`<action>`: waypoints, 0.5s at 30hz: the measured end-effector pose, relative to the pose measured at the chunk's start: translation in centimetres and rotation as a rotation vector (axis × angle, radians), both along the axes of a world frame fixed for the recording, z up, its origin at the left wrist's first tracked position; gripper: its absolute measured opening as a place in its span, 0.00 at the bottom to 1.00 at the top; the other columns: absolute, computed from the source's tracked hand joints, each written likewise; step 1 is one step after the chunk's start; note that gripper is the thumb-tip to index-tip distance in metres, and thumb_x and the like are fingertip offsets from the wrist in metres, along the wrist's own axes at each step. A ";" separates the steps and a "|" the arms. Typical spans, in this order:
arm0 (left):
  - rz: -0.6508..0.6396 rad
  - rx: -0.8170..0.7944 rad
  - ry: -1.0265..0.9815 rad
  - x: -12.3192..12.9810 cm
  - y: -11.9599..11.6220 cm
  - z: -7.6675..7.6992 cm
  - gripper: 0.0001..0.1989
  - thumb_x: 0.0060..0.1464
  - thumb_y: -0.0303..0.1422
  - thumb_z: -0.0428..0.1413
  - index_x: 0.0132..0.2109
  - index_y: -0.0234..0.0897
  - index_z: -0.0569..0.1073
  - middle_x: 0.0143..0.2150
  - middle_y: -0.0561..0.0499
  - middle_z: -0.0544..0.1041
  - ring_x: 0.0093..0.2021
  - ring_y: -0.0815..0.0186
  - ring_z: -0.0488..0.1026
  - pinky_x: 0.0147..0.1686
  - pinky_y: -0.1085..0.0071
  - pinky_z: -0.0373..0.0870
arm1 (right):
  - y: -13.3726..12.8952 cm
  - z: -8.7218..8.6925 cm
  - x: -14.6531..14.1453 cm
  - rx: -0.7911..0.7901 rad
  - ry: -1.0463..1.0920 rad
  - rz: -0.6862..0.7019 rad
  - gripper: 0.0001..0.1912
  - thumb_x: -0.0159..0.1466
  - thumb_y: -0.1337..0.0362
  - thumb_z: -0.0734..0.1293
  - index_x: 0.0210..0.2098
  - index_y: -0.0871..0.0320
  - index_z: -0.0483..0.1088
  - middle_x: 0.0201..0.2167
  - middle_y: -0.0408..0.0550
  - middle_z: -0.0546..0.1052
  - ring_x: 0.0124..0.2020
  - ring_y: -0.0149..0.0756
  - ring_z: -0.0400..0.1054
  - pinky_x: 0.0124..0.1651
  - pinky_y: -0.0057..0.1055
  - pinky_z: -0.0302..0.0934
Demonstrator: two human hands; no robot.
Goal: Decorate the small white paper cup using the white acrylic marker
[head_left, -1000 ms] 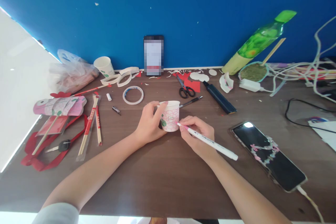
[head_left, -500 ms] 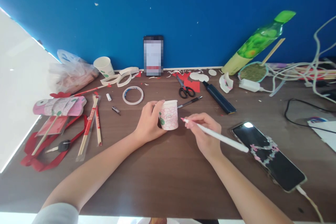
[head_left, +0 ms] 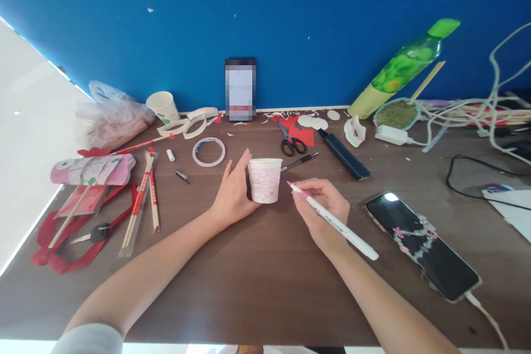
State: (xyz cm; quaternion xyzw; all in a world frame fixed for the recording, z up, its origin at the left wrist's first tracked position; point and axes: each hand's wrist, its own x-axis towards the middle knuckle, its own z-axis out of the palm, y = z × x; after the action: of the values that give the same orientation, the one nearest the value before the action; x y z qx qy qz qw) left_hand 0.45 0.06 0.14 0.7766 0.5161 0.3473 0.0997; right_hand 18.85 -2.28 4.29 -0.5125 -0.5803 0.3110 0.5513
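Note:
A small paper cup (head_left: 265,181) with a pink scale-like pattern stands upright in the middle of the table. My left hand (head_left: 235,193) is at the cup's left side, fingers stretched upward and apart, thumb near its base; whether it touches the cup is hard to tell. In my right hand (head_left: 321,204) is a white felt-tip pen (head_left: 344,232), its pink tip pointing toward the cup, a short gap away. Behind the cup lie a black pen (head_left: 301,161) and scissors (head_left: 292,145).
A tape roll (head_left: 208,152), another paper cup (head_left: 161,106) and wrapped chopsticks (head_left: 139,204) lie leftward. A pink paper-and-cup craft (head_left: 93,170) is at far left. Rightward are a phone (head_left: 421,246), a dark blue case (head_left: 344,155), a green bottle (head_left: 398,72) and cables.
The cup has turned, so its green print has shifted left. My left fingers have come off its rim and straightened. The pen in my right hand has tilted and rolled, showing its lettering.

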 end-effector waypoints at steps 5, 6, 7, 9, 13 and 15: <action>0.053 -0.106 -0.005 0.0 0.0 0.1 0.55 0.45 0.46 0.64 0.68 0.37 0.38 0.67 0.29 0.56 0.66 0.45 0.60 0.65 0.39 0.46 | 0.2 -0.2 0.3 -0.031 -0.025 -0.085 0.04 0.57 0.63 0.70 0.30 0.56 0.72 0.24 0.45 0.78 0.23 0.33 0.72 0.25 0.27 0.66; 0.056 -0.116 -0.006 0.0 0.1 0.1 0.55 0.44 0.45 0.65 0.68 0.37 0.38 0.67 0.29 0.56 0.66 0.44 0.59 0.64 0.38 0.46 | 0.2 -0.2 0.4 -0.036 -0.019 -0.071 0.04 0.58 0.63 0.70 0.30 0.56 0.72 0.24 0.45 0.78 0.23 0.33 0.73 0.25 0.26 0.66; 0.056 -0.120 -0.009 0.0 0.1 0.1 0.55 0.44 0.45 0.65 0.68 0.38 0.39 0.67 0.29 0.56 0.67 0.44 0.58 0.64 0.38 0.46 | 0.2 -0.2 0.4 -0.037 -0.009 -0.049 0.04 0.58 0.63 0.69 0.29 0.56 0.72 0.23 0.45 0.78 0.24 0.33 0.74 0.25 0.26 0.66; 0.055 -0.112 -0.025 0.0 0.1 0.1 0.55 0.43 0.43 0.66 0.67 0.37 0.39 0.67 0.28 0.55 0.67 0.43 0.57 0.63 0.38 0.49 | 0.1 -0.2 0.3 -0.036 0.014 0.009 0.05 0.59 0.62 0.69 0.29 0.56 0.71 0.22 0.45 0.78 0.24 0.34 0.75 0.25 0.26 0.67; 0.044 -0.030 -0.083 0.0 0.1 0.1 0.52 0.43 0.40 0.66 0.66 0.35 0.43 0.65 0.28 0.58 0.65 0.43 0.59 0.61 0.42 0.57 | -0.4 -0.1 -0.1 -0.023 0.031 0.126 0.05 0.58 0.61 0.70 0.30 0.56 0.72 0.26 0.47 0.80 0.26 0.35 0.76 0.28 0.28 0.70; 0.014 0.017 -0.097 -0.1 0.0 0.1 0.49 0.45 0.37 0.65 0.66 0.36 0.45 0.63 0.31 0.60 0.65 0.45 0.60 0.60 0.45 0.60 | -0.7 -0.2 -0.3 0.008 0.038 0.188 0.04 0.57 0.63 0.71 0.30 0.56 0.72 0.28 0.48 0.80 0.29 0.36 0.76 0.31 0.30 0.71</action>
State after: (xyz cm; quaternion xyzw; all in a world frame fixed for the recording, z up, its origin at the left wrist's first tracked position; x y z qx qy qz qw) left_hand 0.35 0.11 0.24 0.7559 0.5133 0.3895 0.1156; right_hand 18.59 -2.93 4.10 -0.4475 -0.6166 0.3686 0.5326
